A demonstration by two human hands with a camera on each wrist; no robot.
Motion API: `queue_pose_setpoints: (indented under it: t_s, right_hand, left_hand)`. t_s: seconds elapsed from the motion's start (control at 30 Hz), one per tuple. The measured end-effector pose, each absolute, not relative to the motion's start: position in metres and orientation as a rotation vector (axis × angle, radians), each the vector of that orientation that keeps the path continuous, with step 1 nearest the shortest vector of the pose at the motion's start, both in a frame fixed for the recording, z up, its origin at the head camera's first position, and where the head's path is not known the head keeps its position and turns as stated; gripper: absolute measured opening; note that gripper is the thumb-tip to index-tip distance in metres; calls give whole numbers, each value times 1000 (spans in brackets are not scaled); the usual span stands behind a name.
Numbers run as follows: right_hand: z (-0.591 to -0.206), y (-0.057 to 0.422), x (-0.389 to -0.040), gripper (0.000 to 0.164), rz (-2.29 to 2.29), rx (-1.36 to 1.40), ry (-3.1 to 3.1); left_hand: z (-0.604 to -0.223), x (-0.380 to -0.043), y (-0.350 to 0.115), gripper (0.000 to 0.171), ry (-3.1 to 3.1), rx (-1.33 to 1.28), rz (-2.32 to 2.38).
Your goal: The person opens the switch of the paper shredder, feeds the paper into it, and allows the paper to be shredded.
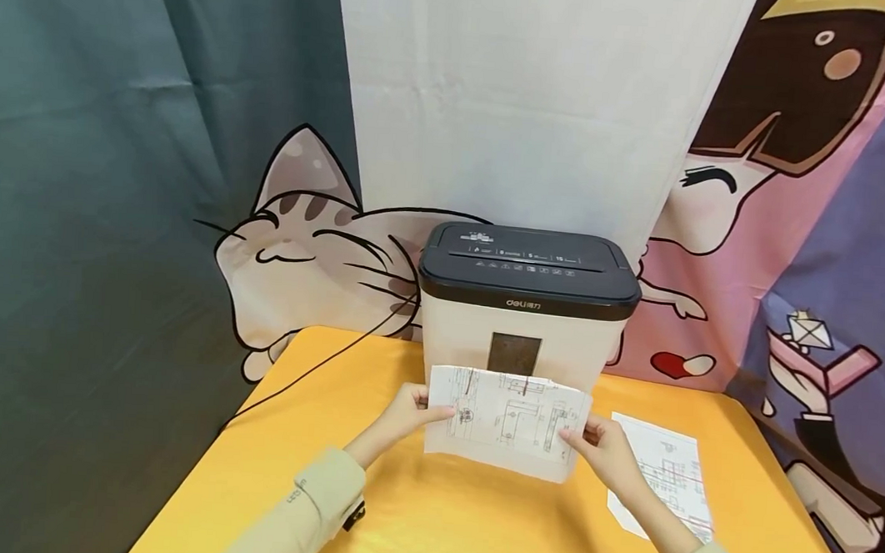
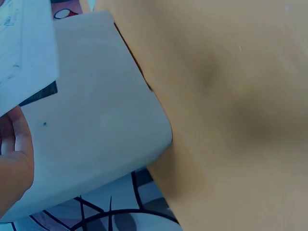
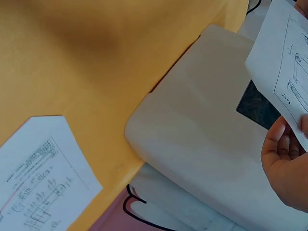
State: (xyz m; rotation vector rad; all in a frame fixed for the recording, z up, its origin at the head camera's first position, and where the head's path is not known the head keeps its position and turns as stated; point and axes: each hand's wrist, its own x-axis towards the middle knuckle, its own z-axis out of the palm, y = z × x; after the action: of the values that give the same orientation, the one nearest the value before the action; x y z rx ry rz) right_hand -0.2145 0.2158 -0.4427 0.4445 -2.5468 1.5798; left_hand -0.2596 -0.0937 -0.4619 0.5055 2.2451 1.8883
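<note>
Both hands hold up a sheet of paper (image 1: 508, 426) printed with technical drawings, in front of a paper shredder (image 1: 447, 331) with a dark top and a pale body. The left hand (image 1: 411, 410) pinches the sheet's left edge, thumb on the printed face. At the right edge, the right hand (image 1: 604, 452) pinches it the same way. The shredder's feed slot (image 1: 526, 262) runs across its lid, above and behind the sheet. In the right wrist view the fingers (image 3: 276, 139) curl behind the paper.
A second printed sheet (image 1: 665, 472) with a cut corner lies on the yellow tabletop (image 1: 474, 529), right of the hands. A black cord (image 1: 310, 371) runs from the shredder across the table's left side. Printed cloth (image 1: 534, 106) hangs behind the table.
</note>
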Motion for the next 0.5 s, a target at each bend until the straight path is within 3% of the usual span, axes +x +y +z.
queue_pose_setpoints:
  t_s: [0.5]
  right_hand:
    - [-402, 220, -226, 8, 1280, 458, -2569]
  left_hand:
    - [-423, -270, -104, 23, 2358, 503, 1793]
